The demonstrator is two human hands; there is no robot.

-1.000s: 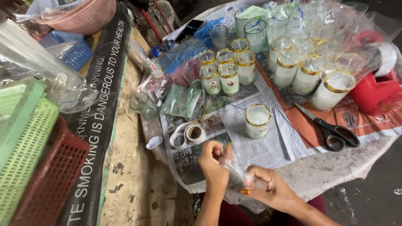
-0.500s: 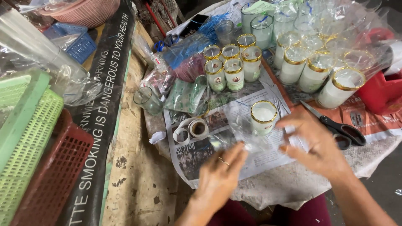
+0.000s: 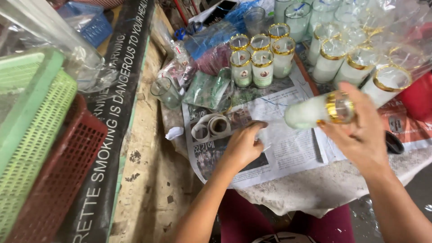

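My right hand (image 3: 360, 135) holds a gold-rimmed glass candle (image 3: 317, 110) lifted off the table and tilted on its side, its white wax end pointing left. My left hand (image 3: 243, 146) rests low over the newspaper (image 3: 288, 153), fingers pinched together around what seems a thin clear plastic piece; I cannot tell exactly what. Behind both hands stand several gold-rimmed candle glasses (image 3: 263, 67) in a cluster, and larger ones (image 3: 346, 63) under clear plastic wrap.
Tape rolls (image 3: 211, 126) lie on the newspaper left of my left hand. An empty small glass (image 3: 163, 90) stands near plastic bags. Green (image 3: 31, 121) and red (image 3: 58, 175) plastic baskets fill the left. A black banner (image 3: 112, 130) runs along the wooden table. Scissors' black handle (image 3: 393, 144) peeks out behind my right hand.
My right hand has picked up the candle glass from the newspaper and tipped it sideways. My left hand has dropped lower toward the paper. The view moved closer.
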